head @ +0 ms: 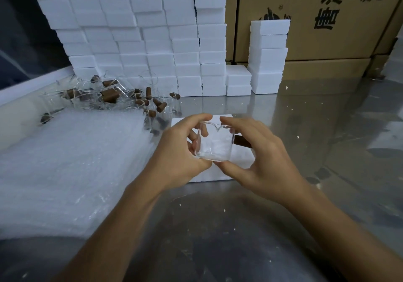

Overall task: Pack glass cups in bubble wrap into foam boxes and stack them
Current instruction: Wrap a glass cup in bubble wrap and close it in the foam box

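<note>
A clear glass cup (214,143) with a pouring spout and a brown wooden handle (242,143) is held between both hands above a white foam box (244,157). My left hand (182,154) grips the cup's left side, fingers curled round its rim and base. My right hand (259,154) pinches the right side, thumb under the base, forefinger on the rim. A stack of bubble wrap sheets (72,168) lies at the left. Several more glass cups with wooden handles (113,96) lie heaped behind the wrap.
A tall wall of stacked foam boxes (152,39) stands at the back, with shorter stacks (269,57) to its right. Printed cardboard cartons (327,20) rise behind them. The grey metal table (218,227) carries small foam crumbs.
</note>
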The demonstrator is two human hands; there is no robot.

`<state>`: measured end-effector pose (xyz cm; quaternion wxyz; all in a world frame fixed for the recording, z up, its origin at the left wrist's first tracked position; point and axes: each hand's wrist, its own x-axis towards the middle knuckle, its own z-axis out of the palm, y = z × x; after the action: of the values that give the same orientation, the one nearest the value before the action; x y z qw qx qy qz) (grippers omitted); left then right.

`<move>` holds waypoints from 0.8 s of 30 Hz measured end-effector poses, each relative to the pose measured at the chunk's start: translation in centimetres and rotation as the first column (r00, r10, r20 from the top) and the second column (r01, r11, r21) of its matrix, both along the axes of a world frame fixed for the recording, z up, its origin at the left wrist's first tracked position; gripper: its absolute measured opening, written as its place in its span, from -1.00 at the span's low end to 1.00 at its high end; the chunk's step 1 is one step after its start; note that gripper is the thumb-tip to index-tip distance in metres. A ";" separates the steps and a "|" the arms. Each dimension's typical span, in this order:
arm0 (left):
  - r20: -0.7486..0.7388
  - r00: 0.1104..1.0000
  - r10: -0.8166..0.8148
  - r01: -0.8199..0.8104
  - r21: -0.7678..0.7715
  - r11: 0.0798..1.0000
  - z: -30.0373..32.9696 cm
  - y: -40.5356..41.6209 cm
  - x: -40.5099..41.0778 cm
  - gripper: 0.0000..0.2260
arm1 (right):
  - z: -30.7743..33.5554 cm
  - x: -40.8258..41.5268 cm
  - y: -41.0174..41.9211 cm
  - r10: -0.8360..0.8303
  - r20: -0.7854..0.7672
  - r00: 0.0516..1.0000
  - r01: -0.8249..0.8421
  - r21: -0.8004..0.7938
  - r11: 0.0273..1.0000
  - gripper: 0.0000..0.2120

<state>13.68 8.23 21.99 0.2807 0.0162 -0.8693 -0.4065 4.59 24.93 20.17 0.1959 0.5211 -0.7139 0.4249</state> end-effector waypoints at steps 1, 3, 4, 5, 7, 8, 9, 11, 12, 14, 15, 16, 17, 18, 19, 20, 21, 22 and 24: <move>0.005 1.000 -0.004 0.004 -0.008 1.000 0.0 0.0 0.0 -0.31 | 0.0 0.0 0.0 -0.010 0.009 1.000 0.010 -0.009 1.000 -0.41; 0.021 1.000 -0.011 0.012 -0.045 0.999 0.1 -0.1 0.0 -0.27 | 0.2 0.0 0.0 -0.031 0.030 0.999 0.032 -0.042 0.999 -0.43; 0.021 1.000 0.002 0.000 -0.091 0.996 0.2 -0.1 0.1 -0.27 | 0.3 0.0 0.0 -0.040 0.042 0.998 0.043 -0.061 0.997 -0.44; 0.004 0.999 0.038 -0.036 -0.162 0.986 0.4 0.0 0.2 -0.28 | 0.3 0.0 0.1 -0.044 0.055 0.998 0.048 -0.080 0.996 -0.44; -0.106 0.982 0.157 -0.183 -0.319 0.930 0.9 0.2 0.6 -0.34 | 0.4 0.0 0.1 -0.044 0.085 0.995 0.053 -0.110 0.992 -0.45; -0.188 0.955 0.230 -0.285 -0.366 0.886 1.3 0.1 0.8 -0.39 | 0.4 0.0 0.2 -0.045 0.100 0.994 0.057 -0.116 0.992 -0.45; -0.269 0.912 0.310 -0.396 -0.382 0.835 1.8 0.0 1.0 -0.47 | 0.4 -0.1 0.2 -0.047 0.112 0.993 0.060 -0.119 0.991 -0.44; -0.354 0.797 0.489 -0.599 -0.361 0.715 2.6 -0.6 1.4 -0.64 | 0.5 -0.1 0.3 -0.043 0.126 0.991 0.059 -0.126 0.990 -0.43; -0.335 0.741 0.582 -0.672 -0.359 0.648 2.9 -1.2 1.7 -0.69 | 0.6 -0.1 0.3 -0.038 0.129 0.991 0.055 -0.130 0.990 -0.43; -0.200 0.633 0.748 -0.752 -0.386 0.534 3.2 -2.6 2.2 -0.72 | 0.6 -0.1 0.4 -0.033 0.136 0.990 0.052 -0.141 0.989 -0.41; -0.122 0.582 0.804 -0.771 -0.398 0.497 3.3 -3.3 2.5 -0.71 | 0.6 0.0 0.4 -0.031 0.143 0.989 0.051 -0.142 0.989 -0.40; -0.051 0.538 0.841 -0.781 -0.404 0.476 3.3 -3.9 2.8 -0.72 | 0.6 0.0 0.4 -0.028 0.153 0.988 0.050 -0.142 0.989 -0.40; 0.015 0.504 0.863 -0.786 -0.405 0.466 3.2 -4.3 3.0 -0.74 | 0.6 0.1 0.4 -0.026 0.162 0.986 0.049 -0.142 0.989 -0.40; 0.072 0.477 0.876 -0.789 -0.404 0.463 3.0 -4.7 3.1 -0.75 | 0.6 0.0 0.4 -0.025 0.169 0.985 0.050 -0.143 0.988 -0.40; 0.121 0.455 0.882 -0.790 -0.402 0.463 2.9 -5.0 3.1 -0.75 | 0.6 0.0 0.4 -0.026 0.171 0.985 0.051 -0.144 0.988 -0.40; 0.158 0.436 0.886 -0.794 -0.397 0.461 2.7 -5.2 3.1 -0.75 | 0.6 -0.1 0.4 -0.026 0.172 0.985 0.052 -0.144 0.988 -0.41; 0.179 0.417 0.891 -0.803 -0.387 0.453 2.6 -5.3 3.0 -0.76 | 0.6 -0.1 0.4 -0.025 0.173 0.985 0.051 -0.145 0.988 -0.41; 0.183 0.400 0.898 -0.818 -0.371 0.440 2.5 -5.5 3.0 -0.78 | 0.5 -0.2 0.4 -0.025 0.176 0.984 0.052 -0.147 0.988 -0.42; 0.160 0.376 0.913 -0.850 -0.334 0.408 2.4 -5.6 3.0 -0.86 | 0.5 -0.2 0.4 -0.029 0.187 0.982 0.058 -0.152 0.987 -0.42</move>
<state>16.64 2.61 24.44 0.3104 0.5163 -0.7923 -0.0967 4.42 25.38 20.68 0.1783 0.4468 -0.7046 0.5216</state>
